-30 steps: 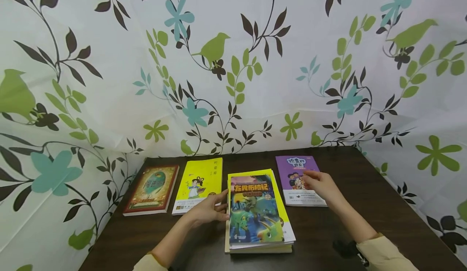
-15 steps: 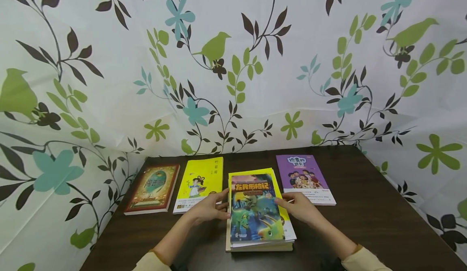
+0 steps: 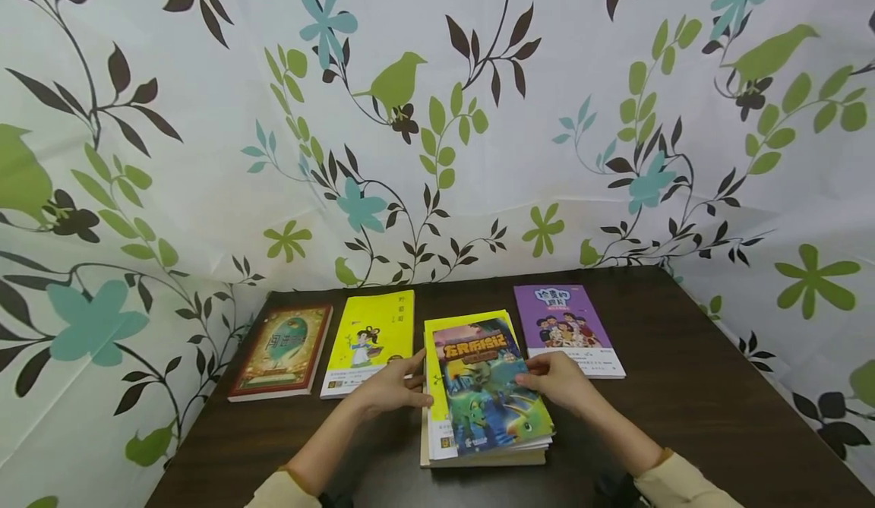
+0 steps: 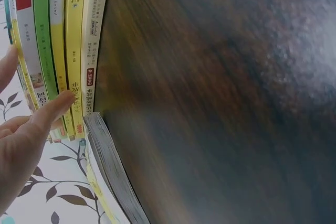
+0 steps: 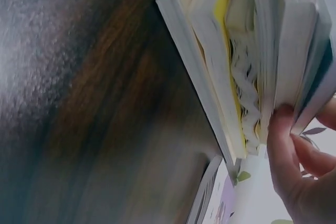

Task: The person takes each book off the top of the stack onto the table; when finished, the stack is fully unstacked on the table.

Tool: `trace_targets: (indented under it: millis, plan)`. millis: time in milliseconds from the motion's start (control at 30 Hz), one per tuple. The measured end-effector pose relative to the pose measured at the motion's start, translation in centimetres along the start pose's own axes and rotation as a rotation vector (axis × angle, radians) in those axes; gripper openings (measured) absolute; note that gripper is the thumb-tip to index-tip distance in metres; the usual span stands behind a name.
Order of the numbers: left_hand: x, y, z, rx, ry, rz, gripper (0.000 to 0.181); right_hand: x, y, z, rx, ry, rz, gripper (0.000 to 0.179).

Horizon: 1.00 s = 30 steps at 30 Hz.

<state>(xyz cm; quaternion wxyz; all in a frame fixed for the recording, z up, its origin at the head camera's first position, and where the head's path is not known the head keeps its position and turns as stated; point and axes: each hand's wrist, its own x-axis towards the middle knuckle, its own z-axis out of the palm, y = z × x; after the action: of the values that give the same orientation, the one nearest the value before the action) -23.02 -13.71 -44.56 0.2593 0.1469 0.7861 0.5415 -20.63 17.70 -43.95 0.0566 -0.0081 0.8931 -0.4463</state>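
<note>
A book stack (image 3: 436,348) stands near the table's front, with a yellow-covered book showing under the top one. On top lies a dinosaur-cover book (image 3: 487,383), turned askew so its upper end points left. My right hand (image 3: 562,383) pinches this top book at its right edge; in the right wrist view thumb and fingers (image 5: 283,145) close over its page corner. My left hand (image 3: 388,388) rests against the stack's left side with fingers extended. The left wrist view has a fingertip on the yellow spine (image 4: 73,77), among several upright-printed spines.
Behind the stack lie a red-bordered book (image 3: 280,352) at far left, a yellow book (image 3: 369,341) beside it, and a purple book (image 3: 563,326) to the right. The dark wooden table (image 3: 697,402) meets a patterned cloth wall (image 3: 465,189) at the back.
My right hand has come in from over the purple book to the stack's top book. That book has turned and slid to the right, baring more yellow cover. My left hand stays at the stack.
</note>
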Motion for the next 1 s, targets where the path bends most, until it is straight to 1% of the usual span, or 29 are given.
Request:
trace_targets:
  millis: [67,200,367,433,500,633,700,767,833,933,1000]
  plan:
    - [0.1,0.0,-0.1,0.005,0.005,-0.003,0.092,0.0,0.1,-0.2,0.035,0.001,0.005,0.04]
    - [0.4,-0.1,0.0,0.014,0.013,-0.003,0.09,0.1,0.4,-0.9,0.086,-0.016,0.046,0.033]
    - [0.9,-0.3,0.6,-0.004,0.011,0.0,0.09,-0.2,1.1,-2.4,0.135,-0.075,0.149,0.029]
    - [1.0,-0.5,0.8,-0.013,0.011,-0.003,0.09,-0.5,1.5,-3.1,0.168,-0.09,0.188,0.031]
    - [0.9,-0.5,1.0,-0.026,0.009,-0.004,0.091,-0.8,2.1,-3.7,0.233,-0.096,0.211,0.034]
    - [0.4,-0.7,1.0,-0.045,0.016,-0.013,0.092,-1.1,3.6,-4.8,0.4,-0.099,0.21,0.042]
    - [0.1,-0.8,1.0,-0.05,0.017,-0.019,0.093,-1.3,4.4,-5.6,0.448,-0.098,0.208,0.046]
    - [-0.1,-1.0,1.0,-0.044,0.015,-0.026,0.094,-1.6,5.2,-6.8,0.465,-0.096,0.22,0.051]
    - [-0.2,-1.0,1.1,-0.04,0.014,-0.035,0.094,-2.0,6.0,-8.4,0.469,-0.084,0.234,0.057]
    - [-0.1,-0.8,1.1,-0.037,0.019,-0.047,0.094,-2.2,6.9,-11.5,0.478,-0.057,0.237,0.061]
    - [0.1,-0.5,1.1,-0.033,0.027,-0.048,0.094,-2.1,7.2,-13.6,0.486,-0.025,0.234,0.062]
